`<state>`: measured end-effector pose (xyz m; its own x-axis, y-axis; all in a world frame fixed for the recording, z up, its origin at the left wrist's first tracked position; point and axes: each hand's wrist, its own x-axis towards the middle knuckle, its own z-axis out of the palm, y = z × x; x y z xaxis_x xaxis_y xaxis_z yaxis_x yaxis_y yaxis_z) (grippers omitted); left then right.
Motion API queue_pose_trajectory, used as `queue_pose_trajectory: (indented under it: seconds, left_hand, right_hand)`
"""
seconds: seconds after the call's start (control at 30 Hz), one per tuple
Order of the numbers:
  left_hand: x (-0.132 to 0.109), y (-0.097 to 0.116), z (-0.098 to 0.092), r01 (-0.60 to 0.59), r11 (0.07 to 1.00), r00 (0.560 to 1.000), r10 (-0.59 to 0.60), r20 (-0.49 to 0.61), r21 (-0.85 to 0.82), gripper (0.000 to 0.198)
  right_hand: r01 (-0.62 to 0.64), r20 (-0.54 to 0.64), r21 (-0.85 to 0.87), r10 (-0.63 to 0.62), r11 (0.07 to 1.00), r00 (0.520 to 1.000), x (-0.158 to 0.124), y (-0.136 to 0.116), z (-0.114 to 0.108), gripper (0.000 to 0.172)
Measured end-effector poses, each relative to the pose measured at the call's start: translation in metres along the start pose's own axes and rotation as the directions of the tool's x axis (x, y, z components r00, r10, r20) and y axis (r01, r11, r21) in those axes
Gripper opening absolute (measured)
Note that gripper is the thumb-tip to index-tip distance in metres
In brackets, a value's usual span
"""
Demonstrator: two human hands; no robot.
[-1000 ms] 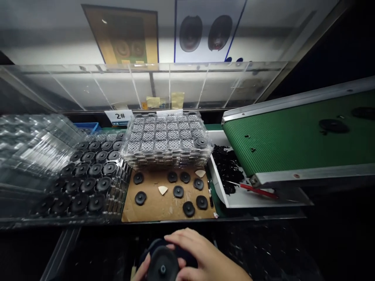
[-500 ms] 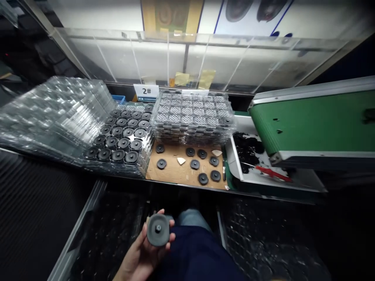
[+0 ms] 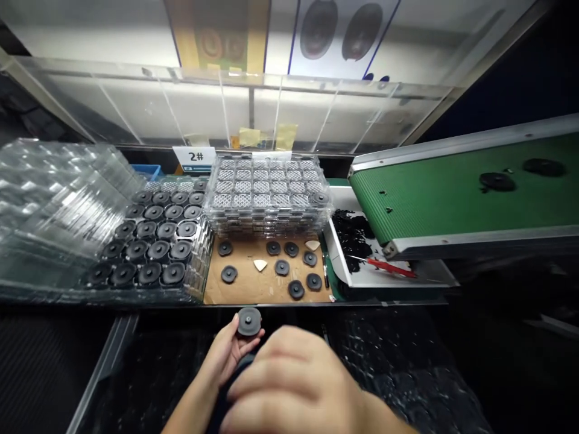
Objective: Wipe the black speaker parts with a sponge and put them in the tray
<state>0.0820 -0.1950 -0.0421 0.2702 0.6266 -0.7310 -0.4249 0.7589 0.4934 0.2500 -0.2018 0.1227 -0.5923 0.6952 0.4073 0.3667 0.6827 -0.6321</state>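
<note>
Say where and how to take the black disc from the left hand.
By the far rim of the black disc, probably from the far side: the left hand has its thumb at the left, fingers below; that rim looks free.

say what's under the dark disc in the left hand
The left hand is beneath the dark disc, fingers showing below its edge; the underside and whatever touches it are covered.

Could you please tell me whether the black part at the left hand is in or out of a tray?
Out: the left hand holds the black part by its edge, in front of the cardboard sheet.
</note>
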Motion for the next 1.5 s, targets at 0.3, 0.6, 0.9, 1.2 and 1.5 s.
queue_pose_trajectory:
  seconds: [0.3,0.6,0.9,1.2,1.5]
  left_hand:
    - [0.194,0.071,0.014,0.007,0.827,0.914,0.224,-0.339,0.563,0.028]
    - [0.258,0.1,0.015,0.083,0.442,0.821,0.477,-0.313,0.893,0.034]
    - [0.202,0.085,0.043,-0.094,0.529,0.922,0.367,-0.127,0.844,0.024]
    - [0.176,0.08,0.121,0.02,0.93,0.989,-0.072,0.128,0.368,0.052]
    - [0.115,0.089,0.153,-0.071,0.967,0.952,0.138,0.273,-0.244,0.051]
  right_hand:
    - [-0.899,-0.598,-0.11,0.694,0.424,0.4,-0.141,0.333,-0.065,0.024]
    - [-0.979,-0.507,-0.034,0.841,0.201,0.19,-0.19,0.472,-0.103,0.027]
    - [-0.96,-0.674,0.104,0.728,0.261,0.125,-0.183,0.44,-0.091,0.023]
    - [-0.656,-0.744,0.29,0.596,0.696,0.303,-0.076,0.315,-0.019,0.013]
    - [-0.264,-0.61,0.347,0.431,0.9,0.665,-0.026,0.24,0.019,0.018]
